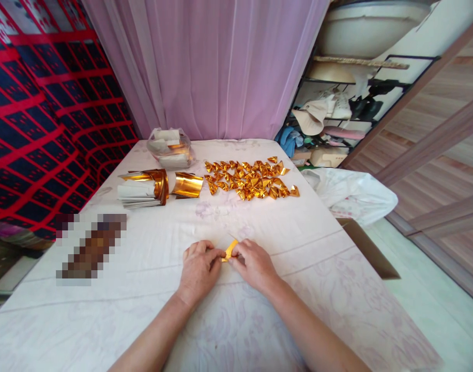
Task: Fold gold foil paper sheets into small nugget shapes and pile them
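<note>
Between my two hands, low over the near middle of the table, is a small partly folded piece of gold foil paper (231, 250). My left hand (201, 266) pinches its left end between thumb and forefinger. Thumb and fingers of my right hand (255, 262) close on its right side. Farther back lie several rows of folded gold paper pieces (255, 178), shiny and pointed. To their left are a curled gold foil sheet (188, 185) and a thick stack of foil-backed paper sheets (141, 191), white on one side.
A clear plastic bag of paper (169, 147) stands at the table's back left. A pixelated patch (94, 245) covers something at the left. Beyond the right edge are a white plastic bag (356, 194), a cardboard piece (368, 248) and a loaded shelf rack (337, 82). A purple curtain (213, 67) hangs behind.
</note>
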Available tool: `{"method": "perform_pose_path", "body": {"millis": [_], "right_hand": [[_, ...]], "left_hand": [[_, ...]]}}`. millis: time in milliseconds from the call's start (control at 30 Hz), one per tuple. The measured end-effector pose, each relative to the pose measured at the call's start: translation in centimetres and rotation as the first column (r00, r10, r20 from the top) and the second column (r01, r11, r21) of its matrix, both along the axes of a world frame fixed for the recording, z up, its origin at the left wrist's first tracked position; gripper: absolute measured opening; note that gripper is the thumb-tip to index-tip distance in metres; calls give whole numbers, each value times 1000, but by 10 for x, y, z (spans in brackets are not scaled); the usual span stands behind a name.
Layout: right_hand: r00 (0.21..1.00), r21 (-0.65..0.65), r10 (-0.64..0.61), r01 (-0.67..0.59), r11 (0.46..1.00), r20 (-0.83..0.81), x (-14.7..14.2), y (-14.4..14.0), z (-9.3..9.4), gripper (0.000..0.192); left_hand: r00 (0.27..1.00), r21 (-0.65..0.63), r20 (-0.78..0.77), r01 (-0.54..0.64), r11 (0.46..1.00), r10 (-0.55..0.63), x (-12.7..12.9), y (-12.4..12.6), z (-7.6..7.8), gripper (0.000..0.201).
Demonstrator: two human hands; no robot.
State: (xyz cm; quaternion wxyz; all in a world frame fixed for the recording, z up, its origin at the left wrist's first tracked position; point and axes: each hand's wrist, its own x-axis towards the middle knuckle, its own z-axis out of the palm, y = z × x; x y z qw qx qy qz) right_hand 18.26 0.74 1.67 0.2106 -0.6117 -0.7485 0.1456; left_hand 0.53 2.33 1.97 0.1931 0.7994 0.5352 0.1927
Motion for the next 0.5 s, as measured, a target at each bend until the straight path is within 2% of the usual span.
{"method": "perform_pose_path", "body": {"millis": [167, 333, 500], "right_hand": [[996, 21, -73, 72, 997, 59, -8, -2, -2, 14], [1000, -51, -1, 0, 999, -27, 2, 3, -3, 10], [999, -115, 35, -39, 993, -38, 11, 7, -2, 14]], "left_hand": [[1000, -2, 5, -10, 1000, 10, 1, 1, 0, 19], [1000, -36, -8, -8, 999, 8, 1, 4, 0, 23], [1000, -42, 5, 13, 999, -13, -1, 4, 1, 28]]}}
